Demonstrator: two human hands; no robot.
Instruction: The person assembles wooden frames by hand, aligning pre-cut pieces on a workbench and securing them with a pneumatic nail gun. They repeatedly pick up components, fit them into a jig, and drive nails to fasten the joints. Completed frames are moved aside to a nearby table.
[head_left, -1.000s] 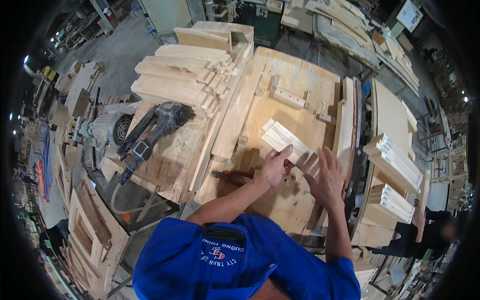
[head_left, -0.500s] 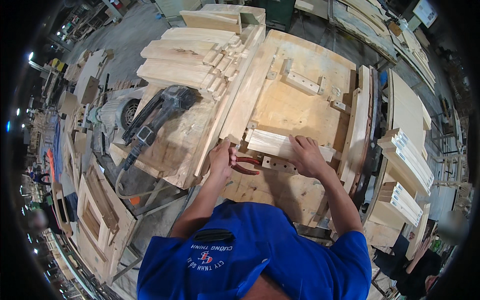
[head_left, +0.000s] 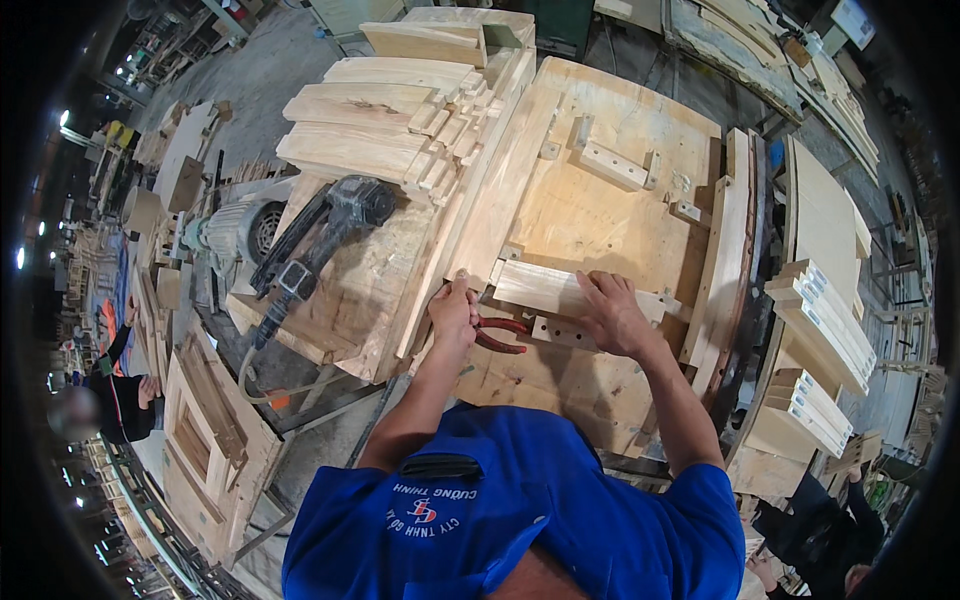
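My left hand (head_left: 455,312) is closed beside the near end of a long pale board (head_left: 492,220). From its right side stick out the red handles of a pair of pliers (head_left: 510,325); the pliers' head is hidden by the hand. My right hand (head_left: 612,312) lies over a short wooden slat (head_left: 540,285), its fingers bent onto the wood and its thumb side out of clear sight. This slat sits crosswise on a plywood jig board (head_left: 600,225), just beyond a drilled wooden block (head_left: 562,332).
A black nail gun (head_left: 340,215) with a hose rests on the left bench, near stacked curved boards (head_left: 365,110). Beyond it stands an electric motor (head_left: 240,230). Stacked wooden parts (head_left: 820,325) lie at right. People stand at far left (head_left: 125,400) and lower right (head_left: 820,525).
The whole view has shifted slightly. My left fingers have closed up at the board's end, with the pliers still beside them. My right hand stays on the slat.
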